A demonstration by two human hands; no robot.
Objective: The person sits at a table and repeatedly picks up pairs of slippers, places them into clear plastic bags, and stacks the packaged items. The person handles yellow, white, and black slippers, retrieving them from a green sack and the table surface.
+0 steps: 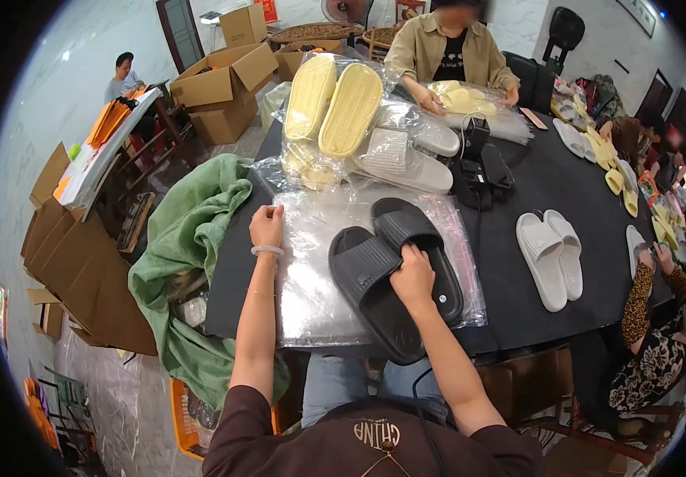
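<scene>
My right hand [413, 277] is closed on a pair of black slide slippers [375, 306], with its fingers at the inner edges between the two straps. The pair lies over a stack of clear plastic bags [311, 294] in front of me. At the upper left corner of that stack, the fingers of my left hand [266, 226] are pinched on the edge of a plastic bag. Just beyond the stack is a heap of bagged slippers, with yellow ones [351, 110] on top and light grey ones [405, 163] beside them. A pair of pale grey slippers [546, 258] lies to the right.
A black device [478, 163] with a cable stands mid-table. Green cloth [192, 211] hangs at the table's left edge, above an orange crate [184, 417]. Across the table, a person [450, 52] handles bagged yellow slippers. Others sit at the right. Cardboard boxes [219, 83] stand far left.
</scene>
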